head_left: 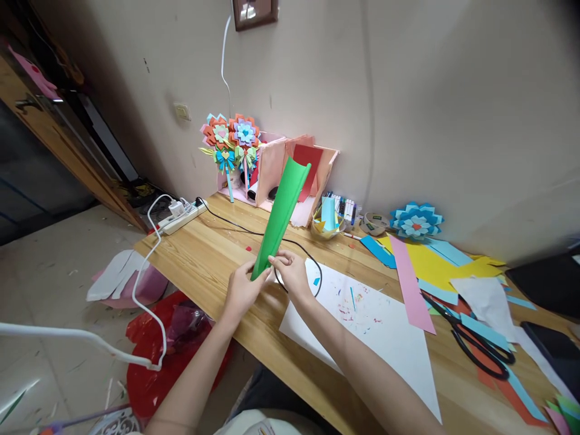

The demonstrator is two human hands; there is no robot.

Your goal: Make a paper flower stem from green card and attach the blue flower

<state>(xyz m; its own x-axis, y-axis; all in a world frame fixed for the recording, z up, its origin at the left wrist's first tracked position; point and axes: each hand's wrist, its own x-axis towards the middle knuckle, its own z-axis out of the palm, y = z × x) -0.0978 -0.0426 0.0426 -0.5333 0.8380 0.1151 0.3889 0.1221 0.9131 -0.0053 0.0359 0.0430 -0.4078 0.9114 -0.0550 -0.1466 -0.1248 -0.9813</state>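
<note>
A long sheet of green paper (281, 211), curled lengthwise into a trough, slants up and away above the table's front part. My left hand (244, 290) pinches its lower end from the left. At the lower right edge, my right hand (292, 275) grips the same paper between thumb and fingers. Under and to the right of my right hand lies a large white sheet (385, 344) with coloured smears and small scraps on it. A black cable (299, 244) loops on the table behind my hands.
Black scissors (475, 344) lie among coloured paper strips on the right. Paper flowers (244, 133) lean by a pink box (272, 163) at the back. A power strip (183, 217) sits at the left edge; a white cable (145, 284) hangs beside it. A blue paper flower (417, 223) rests by the wall.
</note>
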